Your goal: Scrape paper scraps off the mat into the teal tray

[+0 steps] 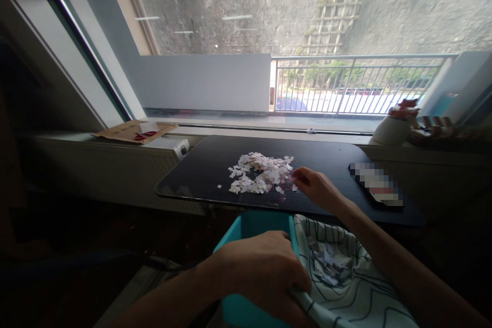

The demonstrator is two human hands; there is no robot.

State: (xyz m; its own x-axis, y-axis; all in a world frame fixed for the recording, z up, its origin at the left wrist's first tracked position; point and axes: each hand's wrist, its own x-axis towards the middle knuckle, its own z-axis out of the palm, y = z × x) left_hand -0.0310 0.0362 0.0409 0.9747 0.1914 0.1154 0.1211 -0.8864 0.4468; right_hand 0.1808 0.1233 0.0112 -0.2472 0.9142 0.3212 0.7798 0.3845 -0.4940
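Observation:
White paper scraps (261,177) lie in a loose heap on the dark tabletop (200,164). At the heap's right edge is my right hand (317,187), its fingers pinched together. A see-through pinkish piece (286,182) shows by the fingertips, but whether they hold it is unclear. My left hand (265,266) lies over a turquoise bin (265,220), fingers curled around an edge of the white cloth with black lines (369,297). Several paper strips (330,261) sit in a hollow of that cloth. The hand hides much of the bin.
A phone-like object, pixelated (376,184), lies on the tabletop's right side. Beyond the table is a window sill, with a white pot (392,128) at right. Brown paper (119,130) and red-handled scissors (145,136) rest at left above a radiator (165,151).

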